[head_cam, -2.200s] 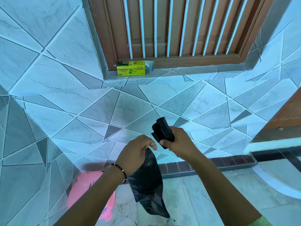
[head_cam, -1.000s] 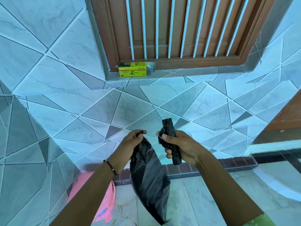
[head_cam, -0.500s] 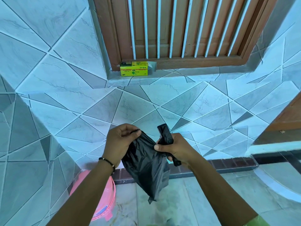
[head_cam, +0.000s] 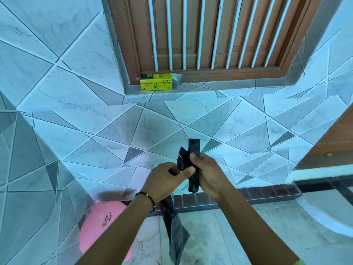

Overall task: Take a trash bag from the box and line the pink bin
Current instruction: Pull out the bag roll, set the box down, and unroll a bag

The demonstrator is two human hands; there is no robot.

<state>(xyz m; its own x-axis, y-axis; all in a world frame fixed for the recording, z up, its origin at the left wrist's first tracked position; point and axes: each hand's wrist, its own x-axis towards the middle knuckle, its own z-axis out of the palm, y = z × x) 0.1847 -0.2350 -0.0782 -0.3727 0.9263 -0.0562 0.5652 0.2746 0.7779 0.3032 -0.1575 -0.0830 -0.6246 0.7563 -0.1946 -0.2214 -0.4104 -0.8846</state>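
Observation:
My right hand [head_cam: 207,174] grips a folded roll of black trash bags [head_cam: 193,150], held upright in front of the tiled wall. My left hand [head_cam: 164,178] pinches the top of one loose black trash bag [head_cam: 174,232], which hangs down between my forearms. The two hands touch at the thumbs. The yellow-green bag box [head_cam: 156,82] lies on the window ledge above. The pink bin [head_cam: 101,224] stands on the floor at the lower left, partly hidden by my left forearm.
A brown wooden window with white bars [head_cam: 200,35] fills the top. Tiled walls meet in a corner on the left. A dark brick skirting [head_cam: 248,196] runs along the wall's base. A wooden door edge [head_cam: 336,134] is at the right.
The spread bag has slackened and now hangs narrow below my left hand. My left hand has moved right to meet the right hand at the roll.

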